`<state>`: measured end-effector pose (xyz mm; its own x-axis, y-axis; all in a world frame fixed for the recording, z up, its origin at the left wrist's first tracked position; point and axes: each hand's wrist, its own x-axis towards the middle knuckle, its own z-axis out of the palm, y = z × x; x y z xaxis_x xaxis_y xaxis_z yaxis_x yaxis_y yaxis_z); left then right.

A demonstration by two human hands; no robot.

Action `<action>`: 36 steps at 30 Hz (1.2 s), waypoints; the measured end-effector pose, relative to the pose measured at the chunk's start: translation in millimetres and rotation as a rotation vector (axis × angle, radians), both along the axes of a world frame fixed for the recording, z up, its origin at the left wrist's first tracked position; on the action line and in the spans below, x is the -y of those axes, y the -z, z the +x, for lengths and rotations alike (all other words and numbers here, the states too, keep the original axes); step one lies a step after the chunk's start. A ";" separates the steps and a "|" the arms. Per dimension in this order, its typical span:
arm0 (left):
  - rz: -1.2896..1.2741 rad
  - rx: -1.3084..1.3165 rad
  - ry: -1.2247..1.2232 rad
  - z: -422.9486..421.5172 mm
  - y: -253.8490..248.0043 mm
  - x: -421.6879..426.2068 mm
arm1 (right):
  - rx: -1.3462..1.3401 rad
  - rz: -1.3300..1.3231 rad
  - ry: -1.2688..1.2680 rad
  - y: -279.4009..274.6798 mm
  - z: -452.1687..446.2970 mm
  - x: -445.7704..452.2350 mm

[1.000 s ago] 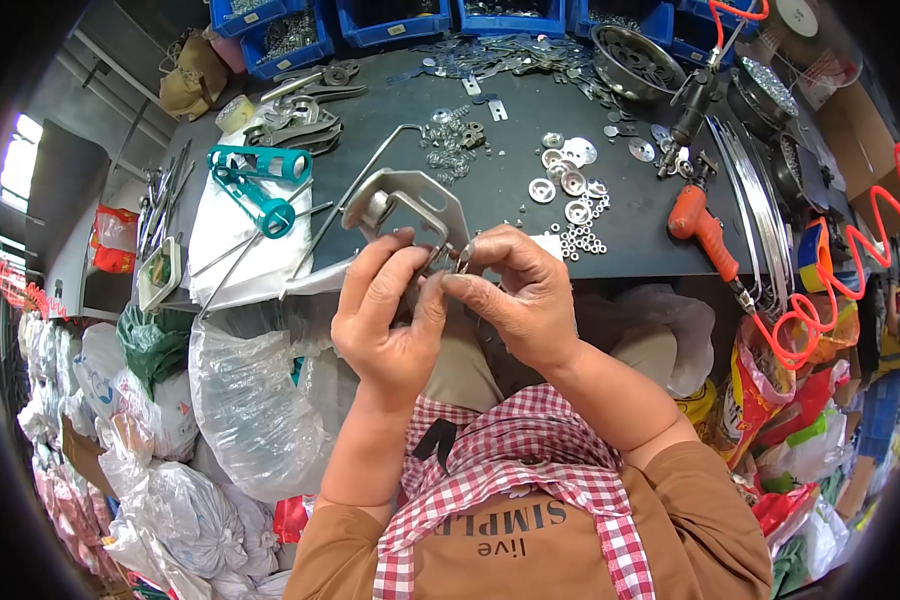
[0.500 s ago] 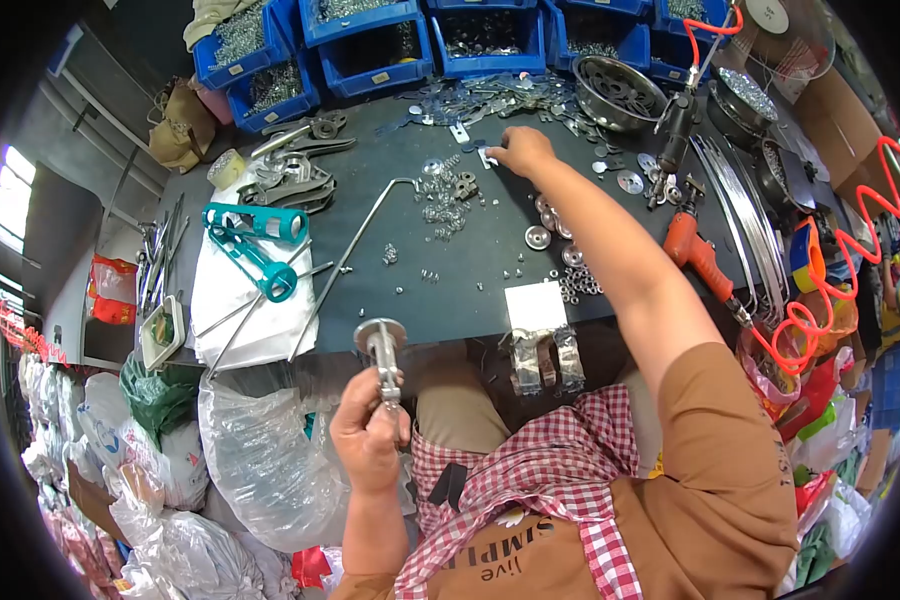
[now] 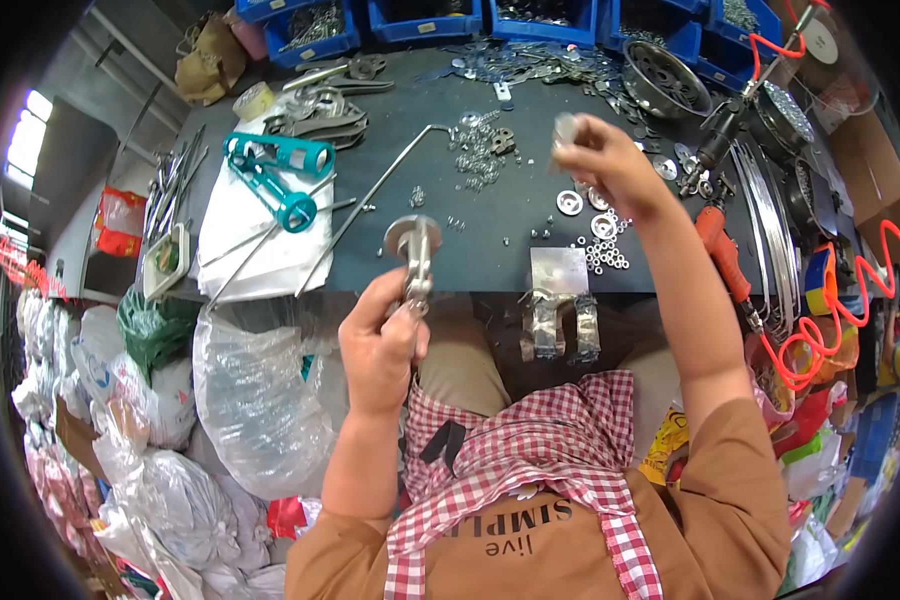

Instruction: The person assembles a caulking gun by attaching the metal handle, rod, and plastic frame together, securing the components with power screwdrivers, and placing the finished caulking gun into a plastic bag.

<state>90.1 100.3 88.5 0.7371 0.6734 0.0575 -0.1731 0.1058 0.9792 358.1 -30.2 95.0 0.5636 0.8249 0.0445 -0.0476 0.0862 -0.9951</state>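
Note:
My left hand (image 3: 382, 340) is wrapped round a metal part with a round disc (image 3: 413, 238) at its top, held upright at the table's front edge. My right hand (image 3: 605, 165) is raised above the dark table (image 3: 370, 225), pinching a small flat metal piece (image 3: 567, 128) that is blurred by motion. Below that hand lie silvery discs (image 3: 569, 203) and small rings (image 3: 608, 259). Loose springs (image 3: 478, 150) are heaped left of it. A metal fixture with a square plate (image 3: 560, 270) sits at the front edge, between my hands.
Blue bins (image 3: 425, 20) line the back. A teal tool (image 3: 292, 210) lies on white cloth (image 3: 260, 255) at the left, near a long bent rod (image 3: 370, 200). On the right are a metal bowl (image 3: 665, 80), an orange power tool (image 3: 722, 250) and a coiled red hose (image 3: 820, 330).
My right hand has lifted from the flat metal pieces at the back and come nearer, now with a piece in its fingers. My left hand still holds the disc-topped part.

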 end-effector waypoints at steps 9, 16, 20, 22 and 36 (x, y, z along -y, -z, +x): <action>0.085 0.096 0.063 12.6 -9.7 43.8 | 1.124 0.391 0.156 -32.7 -158.5 53.9; 0.257 0.103 -0.013 5.4 -16.6 57.5 | 1.375 0.438 0.186 -39.2 -166.9 50.9; 0.277 0.187 -0.027 7.3 -14.5 63.7 | 1.384 0.414 0.214 -34.1 -165.2 49.3; 0.056 0.109 0.004 6.3 -16.3 69.3 | 1.449 0.440 0.269 -27.0 -162.1 46.2; 0.010 0.133 0.016 12.9 -0.7 67.8 | 1.563 0.421 0.286 -11.7 -153.3 35.1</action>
